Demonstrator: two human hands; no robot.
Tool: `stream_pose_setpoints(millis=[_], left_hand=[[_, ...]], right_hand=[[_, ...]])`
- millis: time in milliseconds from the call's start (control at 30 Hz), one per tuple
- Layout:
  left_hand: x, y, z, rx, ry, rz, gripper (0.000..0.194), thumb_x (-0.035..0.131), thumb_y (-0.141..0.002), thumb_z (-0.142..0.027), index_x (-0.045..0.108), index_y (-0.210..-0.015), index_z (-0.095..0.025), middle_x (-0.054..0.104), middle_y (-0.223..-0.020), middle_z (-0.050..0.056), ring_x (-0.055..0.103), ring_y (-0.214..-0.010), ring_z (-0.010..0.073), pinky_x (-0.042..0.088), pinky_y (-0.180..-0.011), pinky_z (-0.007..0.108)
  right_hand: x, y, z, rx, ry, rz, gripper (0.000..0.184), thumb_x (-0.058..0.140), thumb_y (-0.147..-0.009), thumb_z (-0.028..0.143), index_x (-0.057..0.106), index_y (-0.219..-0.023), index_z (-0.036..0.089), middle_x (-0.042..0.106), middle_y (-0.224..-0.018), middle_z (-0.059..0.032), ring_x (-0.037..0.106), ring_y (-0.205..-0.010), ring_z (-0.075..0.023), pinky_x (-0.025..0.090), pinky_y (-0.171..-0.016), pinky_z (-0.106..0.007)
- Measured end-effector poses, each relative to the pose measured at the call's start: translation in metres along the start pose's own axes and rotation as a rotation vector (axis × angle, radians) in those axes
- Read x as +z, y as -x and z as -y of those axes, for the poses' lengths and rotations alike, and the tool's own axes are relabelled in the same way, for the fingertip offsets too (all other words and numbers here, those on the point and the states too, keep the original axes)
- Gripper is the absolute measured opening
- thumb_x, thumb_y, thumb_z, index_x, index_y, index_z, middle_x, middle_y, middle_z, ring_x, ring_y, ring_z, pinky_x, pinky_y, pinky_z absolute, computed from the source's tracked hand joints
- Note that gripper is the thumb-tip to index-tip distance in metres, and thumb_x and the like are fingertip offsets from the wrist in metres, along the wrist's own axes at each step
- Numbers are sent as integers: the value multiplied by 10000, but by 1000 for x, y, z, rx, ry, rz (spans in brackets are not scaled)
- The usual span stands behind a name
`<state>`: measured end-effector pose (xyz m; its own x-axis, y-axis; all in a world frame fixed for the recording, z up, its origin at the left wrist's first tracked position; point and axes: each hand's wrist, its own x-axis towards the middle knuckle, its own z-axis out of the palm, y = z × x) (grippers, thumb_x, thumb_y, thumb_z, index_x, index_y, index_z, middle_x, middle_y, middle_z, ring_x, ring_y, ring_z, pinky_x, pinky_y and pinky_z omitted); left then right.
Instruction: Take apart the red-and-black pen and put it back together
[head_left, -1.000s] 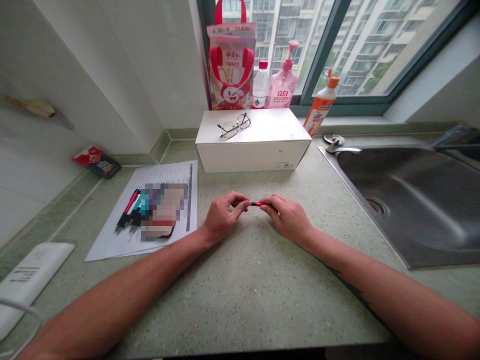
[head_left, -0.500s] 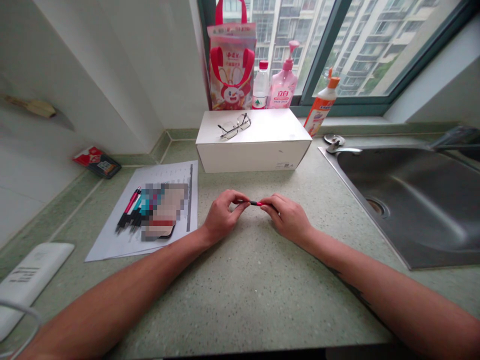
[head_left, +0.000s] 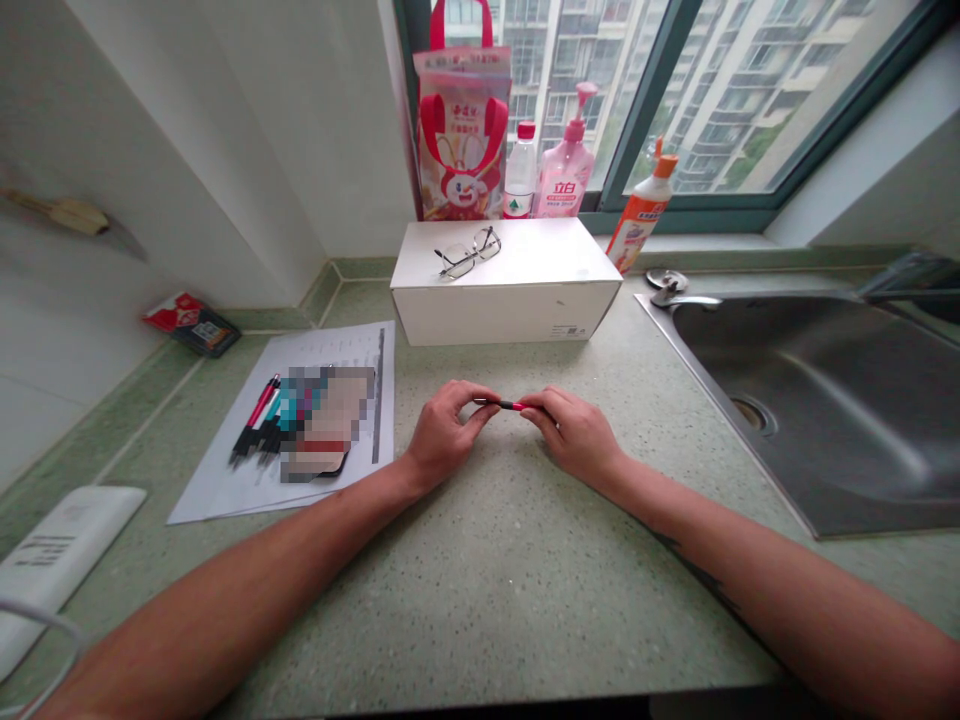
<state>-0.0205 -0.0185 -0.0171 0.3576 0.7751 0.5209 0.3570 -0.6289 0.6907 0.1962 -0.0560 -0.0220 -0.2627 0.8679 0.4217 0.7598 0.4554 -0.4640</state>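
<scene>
Both my hands meet over the middle of the green speckled counter (head_left: 495, 570). My left hand (head_left: 444, 436) pinches one end of a small red and black pen (head_left: 510, 405), and my right hand (head_left: 574, 434) pinches the other end. The pen lies level between the fingertips, just above the counter. Most of the pen is hidden inside the fingers. Several more pens (head_left: 259, 425) lie on a sheet of paper (head_left: 300, 480) to the left.
A white box (head_left: 510, 300) with glasses (head_left: 469, 250) on it stands behind the hands. Bottles and a red bag (head_left: 463, 130) line the window sill. A steel sink (head_left: 832, 400) fills the right side. A white device (head_left: 60, 555) lies at the front left.
The hands have barely moved; a little more of the pen's thin metal part shows near the left fingers.
</scene>
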Motion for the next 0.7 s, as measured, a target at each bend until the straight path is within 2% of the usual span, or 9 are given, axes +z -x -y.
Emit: stream_pose_setpoints(millis=[100, 300, 400, 567, 700], left_hand=[[-2, -1, -2, 24, -13, -1, 46, 689, -915, -222, 704, -949, -194, 741, -900, 39, 673, -852, 181, 541, -795, 336], [-6, -4, -2, 247, -136, -11, 36, 678, -932, -235, 706, -932, -212, 759, -870, 24, 627, -833, 185, 506, -810, 352], [-6, -4, -2, 238, -172, -23, 48, 660, -941, -238, 702, -937, -213, 756, -876, 28, 623, -832, 187, 497, -822, 364], [-4, -2, -3, 144, -203, -64, 56, 663, -909, -192, 668, -964, -195, 707, -859, 42, 621, -844, 206, 499, -793, 364], [-2, 2, -4, 179, -223, 65, 91, 670, -888, -201, 624, -966, -186, 681, -830, 37, 617, -781, 194, 489, -752, 344]], right_hand=[[-1, 0, 0, -2, -7, -1, 305, 448, -1045, 389, 680, -1014, 193, 691, -907, -68, 642, -803, -190, 456, -698, -307], [-3, -2, 2, 70, -156, 63, 280, 473, -1024, 367, 695, -985, 200, 708, -835, -44, 640, -731, -169, 459, -662, -290], [-5, -5, 2, 122, -254, 75, 312, 498, -1006, 415, 720, -955, 201, 706, -756, -31, 630, -667, -160, 458, -615, -286], [-10, -11, -4, 371, -526, -149, 320, 723, -845, 489, 709, -895, 173, 694, -704, -37, 615, -580, -148, 484, -530, -283], [-9, -14, -11, 487, -816, -212, 426, 765, -801, 487, 648, -1064, 174, 726, -777, -53, 702, -681, -188, 596, -607, -332]])
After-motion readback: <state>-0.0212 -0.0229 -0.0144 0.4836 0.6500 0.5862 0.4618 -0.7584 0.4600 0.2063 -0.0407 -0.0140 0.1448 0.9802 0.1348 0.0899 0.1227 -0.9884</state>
